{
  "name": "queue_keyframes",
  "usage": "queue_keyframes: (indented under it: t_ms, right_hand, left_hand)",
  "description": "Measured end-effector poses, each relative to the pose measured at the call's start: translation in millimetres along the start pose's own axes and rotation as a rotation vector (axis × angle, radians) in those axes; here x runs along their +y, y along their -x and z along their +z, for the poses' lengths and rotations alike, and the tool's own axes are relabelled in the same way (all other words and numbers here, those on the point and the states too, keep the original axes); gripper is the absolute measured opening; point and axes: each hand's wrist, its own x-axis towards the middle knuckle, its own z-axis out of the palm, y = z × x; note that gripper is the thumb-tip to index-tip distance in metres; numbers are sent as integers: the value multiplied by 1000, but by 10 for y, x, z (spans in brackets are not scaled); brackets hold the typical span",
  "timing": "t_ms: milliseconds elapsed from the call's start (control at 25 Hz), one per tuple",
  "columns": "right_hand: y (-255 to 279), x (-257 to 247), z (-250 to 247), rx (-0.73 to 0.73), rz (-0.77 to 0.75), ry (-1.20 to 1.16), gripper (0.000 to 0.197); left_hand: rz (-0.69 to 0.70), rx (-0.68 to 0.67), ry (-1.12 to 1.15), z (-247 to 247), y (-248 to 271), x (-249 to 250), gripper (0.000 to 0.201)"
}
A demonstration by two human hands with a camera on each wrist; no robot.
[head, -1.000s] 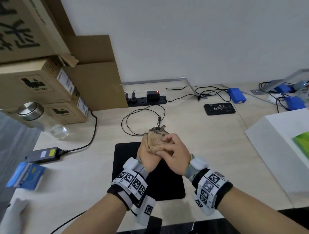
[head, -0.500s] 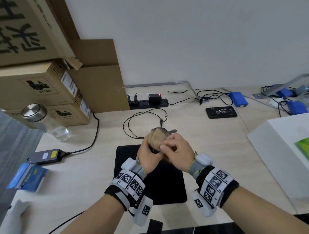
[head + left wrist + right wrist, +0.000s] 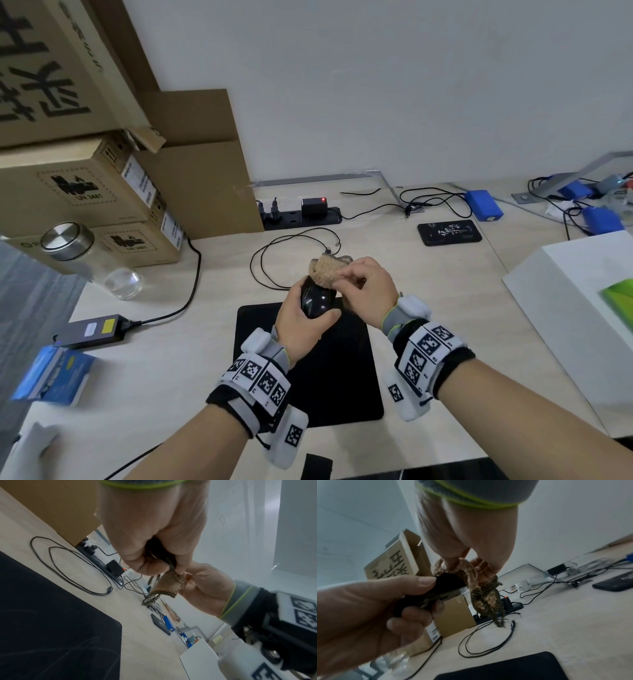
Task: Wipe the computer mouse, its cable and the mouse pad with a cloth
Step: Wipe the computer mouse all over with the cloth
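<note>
My left hand (image 3: 301,320) grips the glossy black mouse (image 3: 315,300) and holds it lifted above the black mouse pad (image 3: 346,387). My right hand (image 3: 368,291) pinches a tan cloth (image 3: 325,272) with a dark patterned edge against the mouse's front end. In the right wrist view the cloth (image 3: 481,592) hangs off the mouse (image 3: 426,595), with my left thumb on top. The mouse cable (image 3: 270,253) lies coiled on the desk behind the pad. In the left wrist view the cloth (image 3: 169,586) dangles between both hands.
Stacked cardboard boxes (image 3: 89,192) stand at the left, with a glass jar (image 3: 82,253) and a power adapter (image 3: 92,330) nearby. A power strip (image 3: 301,216) sits at the wall. A black device (image 3: 449,232), blue packs (image 3: 483,205) and a white box (image 3: 575,308) lie to the right.
The cloth has slid from over the mouse's back to its front end, uncovering the glossy top. My right hand moved forward and right with it. The left hand keeps hold.
</note>
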Motion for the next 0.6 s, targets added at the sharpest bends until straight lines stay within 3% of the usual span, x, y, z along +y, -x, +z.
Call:
queue_keyframes:
  t_ms: [120, 280, 440, 600]
  right_hand:
    - [64, -78, 13, -26, -28, 8, 21]
    - [218, -96, 37, -159, -151, 70, 6]
    - [19, -118, 1, -6, -47, 109, 10]
    - [-89, -81, -10, 54, 68, 137, 6]
  left_hand:
    - [14, 11, 28, 23, -17, 9, 71]
    - [38, 22, 7, -1, -36, 35, 76]
    - [86, -58, -120, -54, -42, 70, 77]
    - [100, -89, -128, -55, -27, 61, 85]
